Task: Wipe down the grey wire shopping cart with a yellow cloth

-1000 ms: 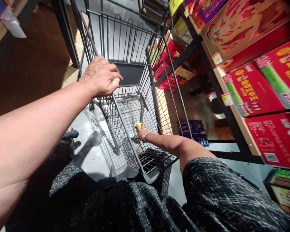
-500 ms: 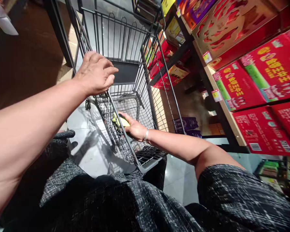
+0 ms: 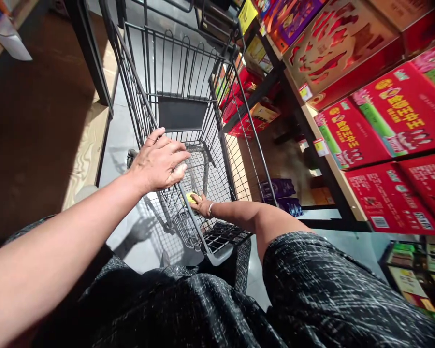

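Note:
A black wire shopping cart [image 3: 235,159] stands in front of me. My left hand [image 3: 163,159] lies over its near side rail, fingers together and bent over the bar. Down inside the basket is my right hand [image 3: 202,206], wearing a silver bracelet [image 3: 210,209]. It grips a yellow cloth or sponge [image 3: 193,197] close to the wire mesh of the near side. Fingers and rail cover much of the yellow piece, so I cannot tell exactly what it is.
To the right, shelves hold red gift boxes [image 3: 395,111] and a gold-and-red box [image 3: 342,43]. Purple packages [image 3: 281,188] sit low behind the cart. A wooden shelf [image 3: 87,150] with a dark post [image 3: 89,53] borders the left side. More goods [image 3: 408,275] stand at lower right.
My left hand has come down along the rail toward me and settled on it. My right hand has reached deeper into the basket with the yellow piece.

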Demonstrator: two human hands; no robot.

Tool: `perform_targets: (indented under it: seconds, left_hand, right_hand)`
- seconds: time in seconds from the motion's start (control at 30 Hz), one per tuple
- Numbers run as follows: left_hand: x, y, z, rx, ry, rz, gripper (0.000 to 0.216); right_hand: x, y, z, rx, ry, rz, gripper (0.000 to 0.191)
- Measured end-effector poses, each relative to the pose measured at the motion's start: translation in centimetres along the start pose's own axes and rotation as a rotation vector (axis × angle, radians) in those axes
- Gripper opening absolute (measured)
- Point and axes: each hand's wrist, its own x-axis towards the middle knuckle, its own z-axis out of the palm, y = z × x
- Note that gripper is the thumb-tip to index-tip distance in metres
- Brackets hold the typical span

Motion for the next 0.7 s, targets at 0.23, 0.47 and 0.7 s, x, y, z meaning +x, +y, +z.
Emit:
perform_targets:
  seconds: [0.23,0.47,0.7]
  left_hand:
    - [0.0,-0.5,0.8,-0.086,0.034,-0.051,0.033]
    - [0.9,-1.7,1.1,-0.031,0.023,-0.029,0.032]
    - [2.2,-3.5,1.1,0.042,0.009,0.041,0.038]
  right_hand:
    - [-1.9,5.8,0.2,-0.048,-0.135,-0.016,0.072]
    - [-4.1,7.9,-2.3,-0.224,-0.049,0.384,0.053]
    - [-8.2,8.4,-8.9,-0.357,0.21,0.715,0.051]
